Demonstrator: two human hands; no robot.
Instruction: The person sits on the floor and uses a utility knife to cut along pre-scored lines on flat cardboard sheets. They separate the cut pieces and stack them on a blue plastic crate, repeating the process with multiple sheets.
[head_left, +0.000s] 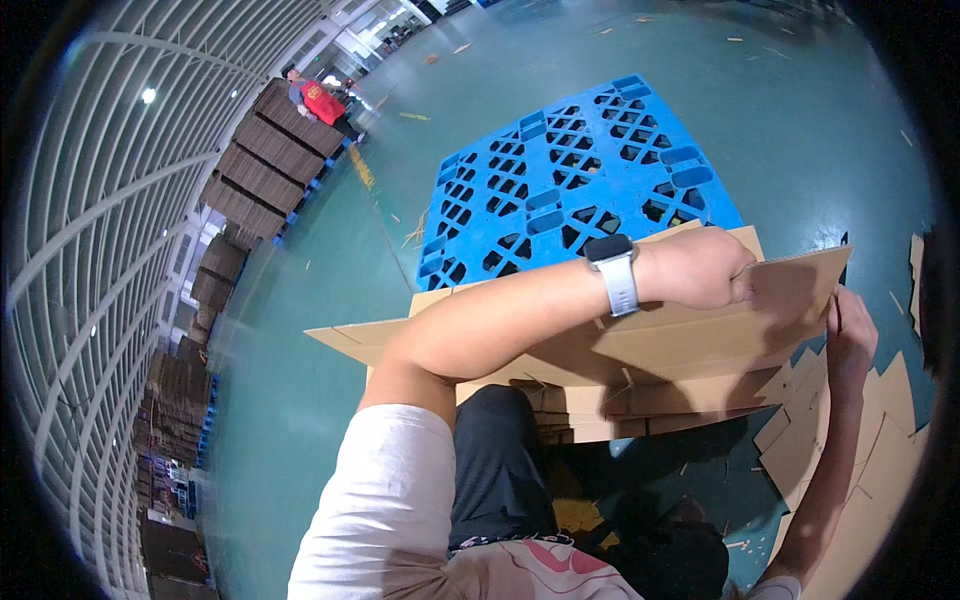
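Observation:
A brown corrugated cardboard sheet (680, 335) with slots and flaps lies across in front of me, on more stacked cardboard. My left arm reaches over it, a pale-banded watch on the wrist. My left hand (700, 268) is closed around the sheet's upper edge near a raised flap (800, 280). At the right end of that flap, my right hand (850, 325) has its fingers pinched together against the edge. A small dark tip shows above the flap's corner; I cannot make out what it is or whether the right hand holds it.
A blue plastic pallet (545, 200) lies just beyond the cardboard. Loose cardboard pieces (880, 440) cover the floor at right. Stacks of flat cardboard (265, 165) stand on pallets along the left, with a person in a red vest (322, 102) beside them. Scraps dot the green floor (330, 220).

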